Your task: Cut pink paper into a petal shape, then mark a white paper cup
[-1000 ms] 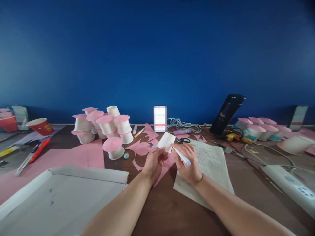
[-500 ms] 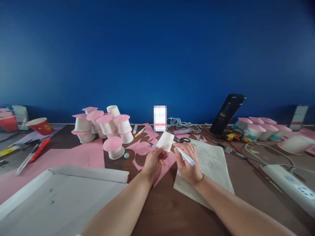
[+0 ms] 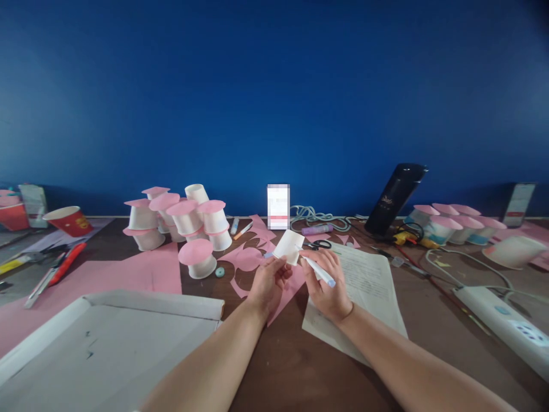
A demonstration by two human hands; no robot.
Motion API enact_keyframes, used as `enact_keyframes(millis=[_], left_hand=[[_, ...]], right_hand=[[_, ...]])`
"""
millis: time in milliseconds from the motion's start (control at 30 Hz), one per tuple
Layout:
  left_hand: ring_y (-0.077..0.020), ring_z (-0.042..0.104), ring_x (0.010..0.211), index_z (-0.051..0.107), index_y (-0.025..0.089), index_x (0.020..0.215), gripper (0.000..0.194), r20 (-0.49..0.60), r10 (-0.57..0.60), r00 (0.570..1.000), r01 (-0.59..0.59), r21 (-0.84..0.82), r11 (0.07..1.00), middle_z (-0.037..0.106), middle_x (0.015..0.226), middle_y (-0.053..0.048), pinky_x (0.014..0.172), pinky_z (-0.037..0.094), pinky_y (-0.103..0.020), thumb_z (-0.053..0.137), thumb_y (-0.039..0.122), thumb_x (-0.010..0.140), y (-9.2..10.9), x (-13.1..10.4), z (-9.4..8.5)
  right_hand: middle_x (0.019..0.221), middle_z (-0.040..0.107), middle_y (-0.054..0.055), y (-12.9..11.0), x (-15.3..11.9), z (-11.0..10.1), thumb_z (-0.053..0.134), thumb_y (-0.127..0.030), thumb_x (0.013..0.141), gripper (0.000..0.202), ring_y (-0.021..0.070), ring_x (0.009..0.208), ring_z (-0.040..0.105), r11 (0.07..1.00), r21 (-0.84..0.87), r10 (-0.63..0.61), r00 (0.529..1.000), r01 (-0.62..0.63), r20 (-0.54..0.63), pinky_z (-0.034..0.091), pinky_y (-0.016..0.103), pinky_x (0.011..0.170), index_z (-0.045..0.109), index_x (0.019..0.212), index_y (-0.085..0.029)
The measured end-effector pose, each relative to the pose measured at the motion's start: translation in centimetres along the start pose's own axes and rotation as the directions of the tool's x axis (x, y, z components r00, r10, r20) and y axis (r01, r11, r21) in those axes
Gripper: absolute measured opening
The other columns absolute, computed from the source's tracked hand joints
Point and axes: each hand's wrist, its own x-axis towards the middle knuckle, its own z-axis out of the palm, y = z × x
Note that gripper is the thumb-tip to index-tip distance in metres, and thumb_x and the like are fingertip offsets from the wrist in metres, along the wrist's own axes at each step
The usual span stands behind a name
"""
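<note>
Between the fingers of my left hand (image 3: pixel 270 283) is a small white piece of paper (image 3: pixel 288 246), raised above the table and tilted towards me. My right hand (image 3: pixel 328 286) grips a white marker (image 3: pixel 319 271) with a pale blue end, its tip at the paper's right side. Whether the tip touches the paper I cannot tell. Pink paper scraps (image 3: pixel 246 258) with round cut-outs lie beneath and left of my hands. Black-handled scissors (image 3: pixel 321 244) rest just behind my right hand. A printed sheet (image 3: pixel 373 286) lies partly under my right forearm.
Stacked white paper cups with pink discs (image 3: pixel 186 216) stand at left, and several more (image 3: pixel 446 229) at right. A white box lid (image 3: pixel 128 343) lies front left, near a red-handled cutter (image 3: pixel 68 263). A black bottle (image 3: pixel 394 197) leans by the wall; a power strip (image 3: pixel 506 326) lies right.
The marker in my right hand has shifted slightly left, its tip now further over the paper. My left hand stays in place with the paper.
</note>
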Motion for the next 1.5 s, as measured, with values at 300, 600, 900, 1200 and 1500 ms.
enact_keyframes(millis=[300, 600, 900, 1200, 1500], left_hand=[[-0.0073, 0.056, 0.057, 0.061, 0.011, 0.069, 0.014, -0.013, 0.001, 1.000, -0.001, -0.014, 1.000, 0.059, 0.062, -0.001, 0.058, 0.047, -0.018, 0.075, 0.012, 0.066, -0.05, 0.10, -0.05], [-0.0073, 0.056, 0.058, 0.062, 0.011, 0.068, 0.014, -0.007, 0.007, 1.000, -0.007, -0.039, 0.999, 0.059, 0.062, 0.000, 0.060, 0.047, -0.018, 0.076, 0.012, 0.065, -0.01, 0.07, -0.02], [-0.0080, 0.056, 0.058, 0.061, 0.011, 0.065, 0.013, -0.034, -0.010, 0.999, 0.009, -0.030, 1.000, 0.059, 0.061, -0.002, 0.059, 0.048, -0.019, 0.073, 0.011, 0.067, 0.07, 0.02, 0.03], [-0.0075, 0.056, 0.058, 0.063, 0.011, 0.069, 0.013, -0.010, 0.002, 1.000, -0.002, -0.025, 1.000, 0.060, 0.062, -0.001, 0.060, 0.047, -0.019, 0.076, 0.012, 0.066, -0.10, 0.26, -0.14], [-0.0074, 0.056, 0.058, 0.064, 0.011, 0.070, 0.014, 0.002, 0.009, 1.000, -0.009, -0.031, 0.999, 0.061, 0.063, -0.001, 0.060, 0.046, -0.020, 0.077, 0.013, 0.064, -0.05, 0.19, -0.08]], right_hand=[[0.101, 0.070, 0.004, 0.04, 0.05, 0.03, 0.050, -0.015, 0.090, 0.021, 0.0200, 0.092, 0.062, 1.000, 0.002, -0.005, 1.000, 0.005, 0.019, 0.040, 0.043, 0.094, 0.058, 0.108, -0.023], [0.099, 0.070, 0.005, -0.49, -0.12, -0.12, 0.048, -0.015, 0.090, 0.020, 0.0194, 0.088, 0.063, 0.999, 0.042, -0.020, 0.998, 0.018, 0.057, 0.038, 0.045, 0.098, 0.057, 0.106, -0.022], [0.097, 0.071, 0.004, -0.47, -0.01, -0.02, 0.049, -0.015, 0.090, 0.019, 0.0194, 0.087, 0.063, 1.000, 0.019, -0.013, 0.999, 0.013, 0.040, 0.039, 0.044, 0.097, 0.058, 0.105, -0.022], [0.095, 0.070, 0.005, -0.52, -0.17, 0.07, 0.049, -0.016, 0.090, 0.016, 0.0197, 0.085, 0.064, 0.999, 0.038, -0.012, 1.000, 0.011, 0.024, 0.040, 0.044, 0.096, 0.057, 0.104, -0.021], [0.099, 0.071, 0.004, -0.55, 0.04, -0.22, 0.051, -0.016, 0.089, 0.022, 0.0185, 0.086, 0.065, 0.998, 0.052, -0.052, 0.994, 0.047, 0.092, 0.040, 0.043, 0.094, 0.059, 0.108, -0.023]])
